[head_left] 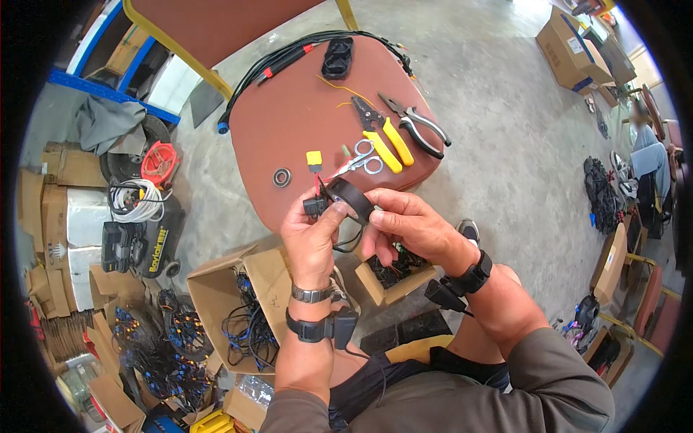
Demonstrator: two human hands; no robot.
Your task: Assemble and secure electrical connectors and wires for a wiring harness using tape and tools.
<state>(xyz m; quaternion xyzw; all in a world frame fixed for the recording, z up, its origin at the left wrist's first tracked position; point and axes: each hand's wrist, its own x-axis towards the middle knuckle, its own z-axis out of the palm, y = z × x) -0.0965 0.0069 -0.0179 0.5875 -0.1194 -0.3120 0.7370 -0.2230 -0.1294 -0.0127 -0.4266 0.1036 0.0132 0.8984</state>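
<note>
My left hand [312, 234] is closed on a short wire lead, whose black connector [315, 207] shows beside the fingers. A yellow plug [313, 159] on red wire sticks out beyond that hand. My right hand [410, 222] pinches a roll of black tape [354, 196], which touches the left fingertips. Just past the hands on the brown chair seat [274, 137] lie scissors [361, 160] and a round metal bearing [282, 177]. Yellow-handled wire strippers [386, 141] and black-and-white pliers [415, 124] rest farther right. A dark pouch-like object [337, 59] sits at the seat's far side.
Black cables [253, 76] run along the seat's far left edge. Below my hands stand an open carton of cables [209, 303] and a smaller carton [372, 285]. Bundled wires [162, 335] and a white hose coil [137, 200] are at left. A person [650, 155] is at far right.
</note>
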